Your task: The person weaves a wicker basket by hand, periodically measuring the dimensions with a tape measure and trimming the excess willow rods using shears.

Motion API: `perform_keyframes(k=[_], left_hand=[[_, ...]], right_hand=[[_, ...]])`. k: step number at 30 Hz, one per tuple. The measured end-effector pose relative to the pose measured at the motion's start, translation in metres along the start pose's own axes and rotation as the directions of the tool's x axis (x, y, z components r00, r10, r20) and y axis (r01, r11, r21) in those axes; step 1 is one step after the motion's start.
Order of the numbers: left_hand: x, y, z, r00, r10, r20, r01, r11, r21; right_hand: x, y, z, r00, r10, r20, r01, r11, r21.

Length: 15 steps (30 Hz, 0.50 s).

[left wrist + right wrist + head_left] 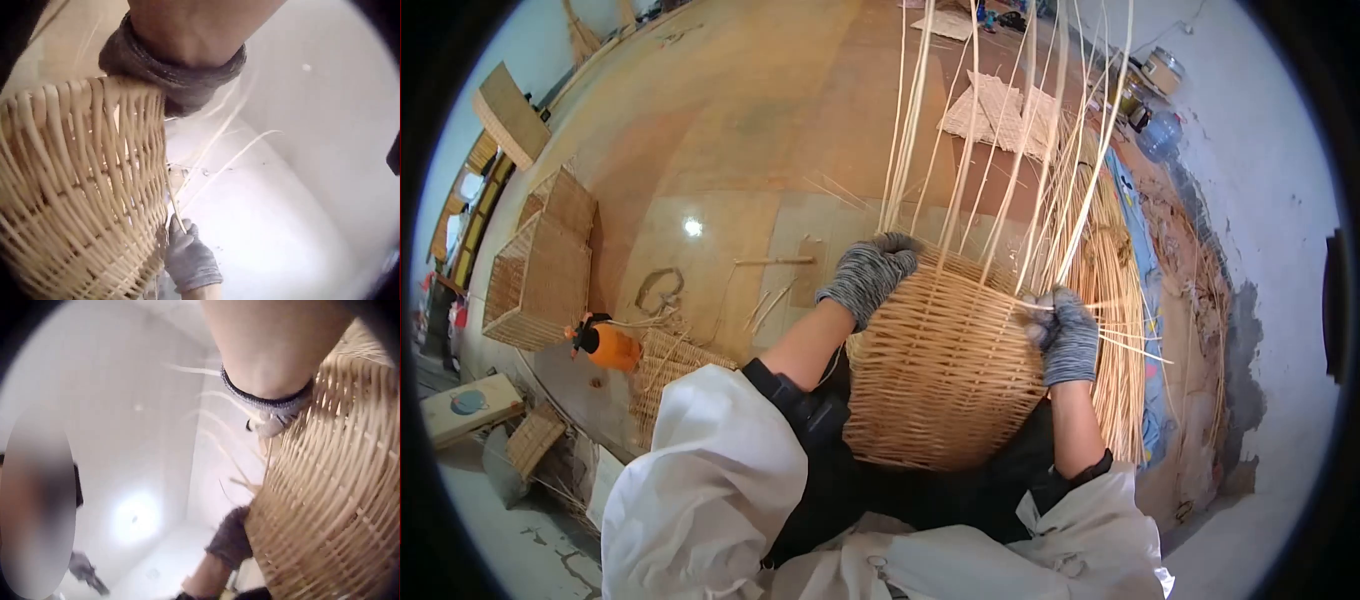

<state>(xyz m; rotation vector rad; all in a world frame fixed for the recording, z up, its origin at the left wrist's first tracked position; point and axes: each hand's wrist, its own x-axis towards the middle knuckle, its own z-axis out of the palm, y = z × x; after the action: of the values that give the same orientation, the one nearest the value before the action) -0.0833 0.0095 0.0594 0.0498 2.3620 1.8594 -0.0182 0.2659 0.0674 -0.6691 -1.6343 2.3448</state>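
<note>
A woven wicker basket (945, 375) stands in the person's lap, with long upright stakes (965, 150) rising from its upper edge. The left hand (868, 278), in a grey knit glove, grips that edge at its left corner. At the right corner the gloved right hand (1064, 335) pinches a thin strand, and several loose ends (1135, 340) stick out to its right. In the left wrist view the right hand (192, 257) holds a strand beside the basket wall (81, 187). The right wrist view has the left hand (231, 539) against the basket's edge (325, 481); the right fingers are mostly hidden.
A bundle of long strands (1115, 390) lies on the floor at the right, near a wall. To the left are an orange spray bottle (612, 346), a woven box (540, 270) and a flat woven piece (665, 375). Woven mats (1000, 115) lie ahead.
</note>
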Motion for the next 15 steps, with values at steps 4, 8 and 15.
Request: perform_keyframes(k=[4,8,15], left_hand=[[-0.042,0.056,0.027,0.869,0.485,-0.099,-0.316,0.698,0.643],[0.025,0.006,0.066,0.906,0.325,0.271,-0.404,0.475,0.782],[0.018,0.062,0.091,0.975,-0.198,0.096,0.034,0.566,0.824]], right_hand=[[0.012,0.010,-0.023,0.999,0.044,-0.004,-0.042,0.979,0.198],[0.031,-0.009,-0.020,0.977,0.011,0.212,0.056,0.950,-0.308],[0.140,-0.026,0.074,0.665,-0.531,0.525,0.730,0.312,-0.608]])
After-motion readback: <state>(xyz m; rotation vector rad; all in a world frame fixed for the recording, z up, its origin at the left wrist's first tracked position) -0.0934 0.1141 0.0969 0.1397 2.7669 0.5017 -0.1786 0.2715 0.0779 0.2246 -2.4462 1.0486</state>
